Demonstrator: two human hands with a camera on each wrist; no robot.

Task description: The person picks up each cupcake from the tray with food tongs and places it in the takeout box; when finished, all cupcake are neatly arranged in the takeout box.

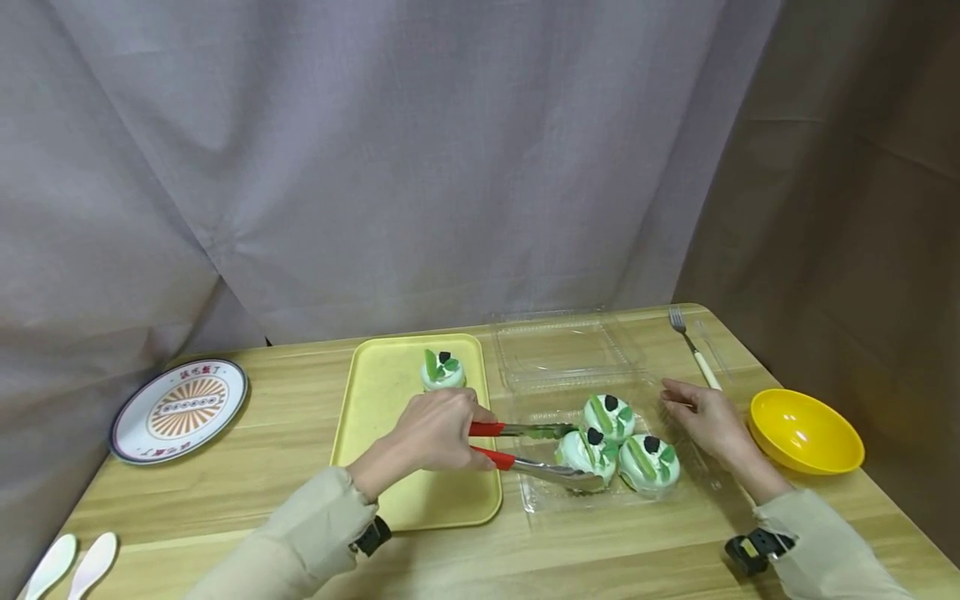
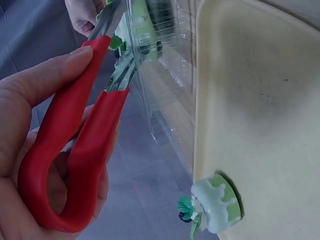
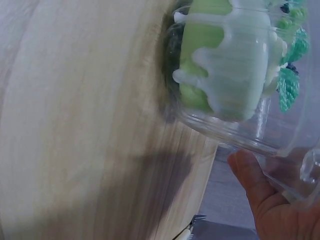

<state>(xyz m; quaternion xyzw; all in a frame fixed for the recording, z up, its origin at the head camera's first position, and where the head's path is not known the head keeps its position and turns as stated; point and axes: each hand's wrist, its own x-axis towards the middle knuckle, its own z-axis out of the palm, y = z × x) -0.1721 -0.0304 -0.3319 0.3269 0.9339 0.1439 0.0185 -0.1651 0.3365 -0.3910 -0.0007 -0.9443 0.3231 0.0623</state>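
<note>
My left hand [image 1: 441,429] grips the red handles of a pair of metal tongs [image 2: 92,150]. The tongs' arms straddle a small pale-green cake [image 1: 576,452] with a dark berry and green leaf on top. Two more such cakes, one behind [image 1: 606,422] and one to the right [image 1: 647,471], sit beside it in an open clear plastic box [image 1: 536,498]. At the box's right edge is my right hand [image 1: 708,421], its fingers extended against the plastic wall in the right wrist view. Another cake [image 1: 442,375] stands on a yellow tray [image 1: 375,392].
The box's clear lid [image 1: 558,346] lies folded back behind it. On the right are a fork [image 1: 693,346] with a pale handle and a yellow bowl [image 1: 802,429]. A patterned plate [image 1: 180,410] lies far left, with two spoons [image 1: 93,560] at the front left.
</note>
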